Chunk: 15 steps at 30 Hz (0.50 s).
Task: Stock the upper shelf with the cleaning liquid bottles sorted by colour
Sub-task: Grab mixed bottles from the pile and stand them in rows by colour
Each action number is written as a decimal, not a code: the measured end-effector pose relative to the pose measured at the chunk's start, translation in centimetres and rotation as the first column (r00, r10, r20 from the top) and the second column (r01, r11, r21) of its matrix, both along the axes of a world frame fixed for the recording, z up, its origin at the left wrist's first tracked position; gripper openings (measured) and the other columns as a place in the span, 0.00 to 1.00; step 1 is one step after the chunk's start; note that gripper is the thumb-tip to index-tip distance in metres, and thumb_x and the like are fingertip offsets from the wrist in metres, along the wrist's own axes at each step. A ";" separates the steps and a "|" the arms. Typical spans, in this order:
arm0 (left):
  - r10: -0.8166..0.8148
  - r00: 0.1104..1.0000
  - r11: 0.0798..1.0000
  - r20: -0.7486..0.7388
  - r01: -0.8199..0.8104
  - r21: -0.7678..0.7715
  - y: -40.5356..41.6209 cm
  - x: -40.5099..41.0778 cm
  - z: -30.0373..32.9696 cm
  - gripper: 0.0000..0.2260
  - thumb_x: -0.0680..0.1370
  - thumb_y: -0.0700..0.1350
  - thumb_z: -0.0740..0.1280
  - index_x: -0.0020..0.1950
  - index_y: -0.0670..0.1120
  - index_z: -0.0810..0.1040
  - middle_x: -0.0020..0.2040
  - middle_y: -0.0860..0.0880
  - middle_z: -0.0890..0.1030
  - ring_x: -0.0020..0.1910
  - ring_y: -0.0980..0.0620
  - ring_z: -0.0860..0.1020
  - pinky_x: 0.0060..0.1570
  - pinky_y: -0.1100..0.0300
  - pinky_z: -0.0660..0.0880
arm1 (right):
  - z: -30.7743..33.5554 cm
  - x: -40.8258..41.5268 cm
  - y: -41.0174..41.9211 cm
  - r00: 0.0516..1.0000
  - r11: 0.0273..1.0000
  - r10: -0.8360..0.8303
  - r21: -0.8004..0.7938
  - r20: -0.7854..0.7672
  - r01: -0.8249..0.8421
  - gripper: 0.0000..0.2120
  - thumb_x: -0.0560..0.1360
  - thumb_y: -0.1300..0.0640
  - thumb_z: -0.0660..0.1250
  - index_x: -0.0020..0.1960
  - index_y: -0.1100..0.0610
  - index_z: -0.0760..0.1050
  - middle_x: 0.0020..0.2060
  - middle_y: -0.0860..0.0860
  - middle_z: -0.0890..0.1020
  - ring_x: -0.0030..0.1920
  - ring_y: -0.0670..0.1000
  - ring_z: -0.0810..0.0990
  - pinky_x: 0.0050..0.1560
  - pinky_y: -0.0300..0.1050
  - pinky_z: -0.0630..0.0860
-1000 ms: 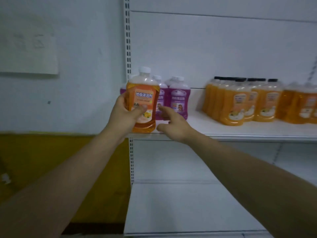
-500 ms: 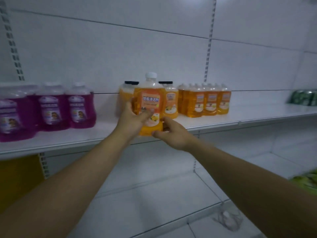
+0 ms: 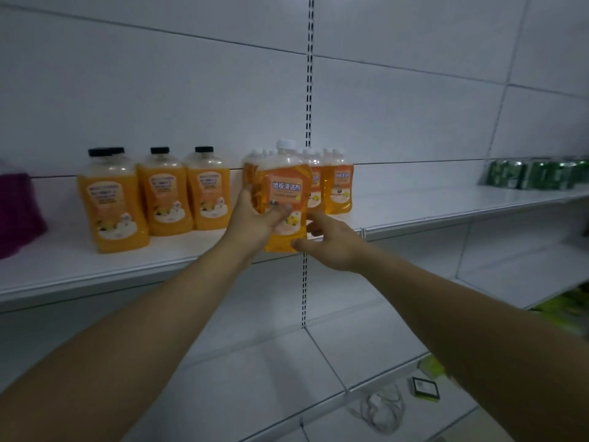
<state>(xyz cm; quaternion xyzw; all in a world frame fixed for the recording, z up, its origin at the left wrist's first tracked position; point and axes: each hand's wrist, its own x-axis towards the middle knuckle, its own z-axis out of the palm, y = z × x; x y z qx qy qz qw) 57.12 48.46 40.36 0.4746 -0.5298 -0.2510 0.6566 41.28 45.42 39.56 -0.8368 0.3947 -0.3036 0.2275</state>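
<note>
Upper shelf [image 3: 414, 215]: orange bottle [image 3: 287, 199] in left hand [image 3: 255, 223]

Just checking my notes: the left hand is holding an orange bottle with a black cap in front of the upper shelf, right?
Not quite: the cap is white. The head view shows the left hand holding the orange bottle with a white cap in front of the upper shelf.

Left hand [image 3: 255, 218] gripping orange bottle [image 3: 285, 193], upper shelf [image 3: 430, 208]

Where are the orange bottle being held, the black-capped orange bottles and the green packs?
Held orange bottle [image 3: 286, 189]: head view, on its label.
Black-capped orange bottles [image 3: 165, 199]: head view, middle bottle's label.
Green packs [image 3: 535, 173]: head view, middle of the blurred group.
</note>
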 end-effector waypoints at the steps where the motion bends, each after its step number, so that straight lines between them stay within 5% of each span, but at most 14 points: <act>1: 0.007 1.000 1.000 0.009 -0.007 0.003 -0.8 0.1 0.0 0.24 0.73 0.44 0.73 0.63 0.52 0.65 0.53 0.56 0.78 0.56 0.54 0.77 0.54 0.59 0.75 | 0.0 -0.1 -1.0 1.000 1.000 -0.007 -0.006 -0.020 0.007 0.27 0.75 0.46 0.68 0.72 0.47 0.64 0.65 0.46 0.73 0.63 0.48 0.72 0.56 0.43 0.69; 10: 0.110 0.994 0.989 0.009 -0.110 0.096 -8.0 1.9 -1.0 0.26 0.73 0.43 0.72 0.66 0.48 0.64 0.50 0.58 0.76 0.52 0.54 0.77 0.49 0.58 0.74 | -1.0 -1.3 -11.9 0.958 0.997 -0.073 -0.009 -0.278 0.074 0.29 0.77 0.39 0.62 0.73 0.52 0.64 0.71 0.51 0.69 0.70 0.55 0.69 0.68 0.56 0.67; 15: 0.174 0.975 0.971 0.140 -0.194 0.140 -9.4 1.4 -1.3 0.25 0.74 0.46 0.70 0.67 0.51 0.64 0.53 0.58 0.76 0.53 0.57 0.75 0.52 0.60 0.71 | -1.3 -1.8 -16.6 0.843 0.993 -0.117 -0.081 -0.525 0.088 0.46 0.68 0.22 0.46 0.75 0.51 0.61 0.75 0.53 0.63 0.72 0.59 0.64 0.70 0.62 0.63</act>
